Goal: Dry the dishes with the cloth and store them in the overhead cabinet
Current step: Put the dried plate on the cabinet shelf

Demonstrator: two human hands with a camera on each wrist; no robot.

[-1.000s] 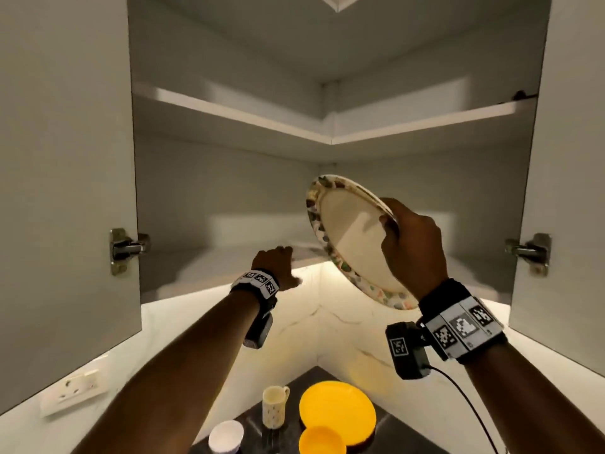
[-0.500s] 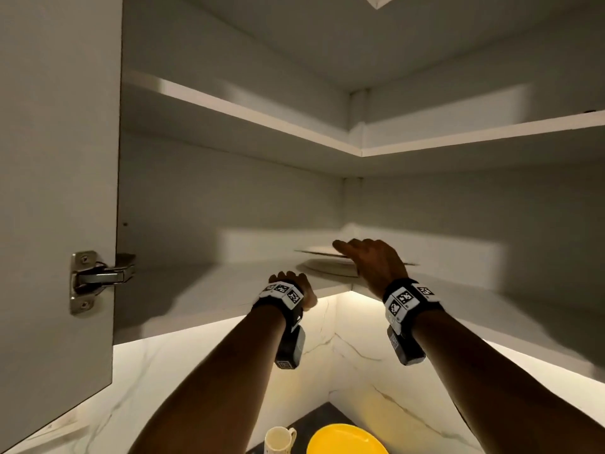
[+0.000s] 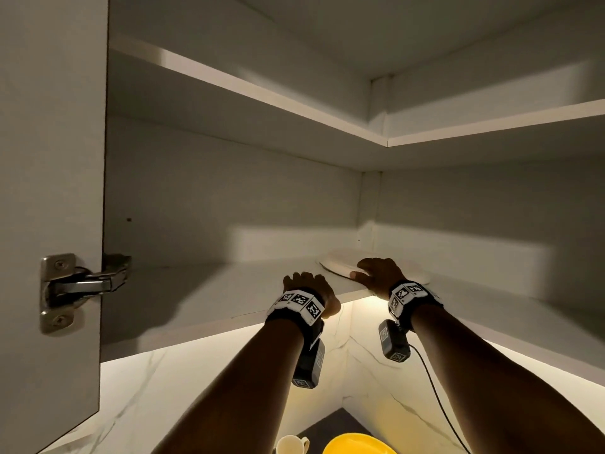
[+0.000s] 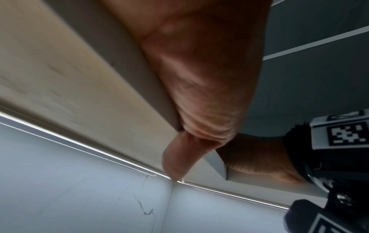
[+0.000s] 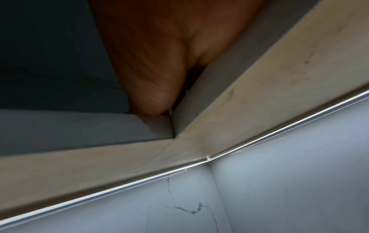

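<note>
A pale plate [image 3: 334, 262] lies flat on the lower cabinet shelf [image 3: 196, 296], near the inner corner. My right hand [image 3: 376, 273] is on its near rim, thumb along the edge and fingers curled over it. The plate's patterned rim is not visible from here. My left hand [image 3: 307, 290] grips the shelf's front edge just left of the corner. In the left wrist view its thumb [image 4: 175, 162] hooks under the shelf board [image 4: 60, 78]. The right wrist view shows only my right palm [image 5: 159, 63] against the shelf corner [image 5: 259, 78]. No cloth is in view.
The cabinet door [image 3: 49, 158] stands open at left with its metal hinge [image 3: 75, 290]. An upper shelf [image 3: 262, 90] is bare. Below, a yellow plate [image 3: 357, 444] and a cream cup [image 3: 291, 445] sit on the dark counter by the marble wall.
My right hand has tipped the plate from upright to flat and set it on the lower shelf. The left hand stayed on the shelf edge. My view has tilted upward.
</note>
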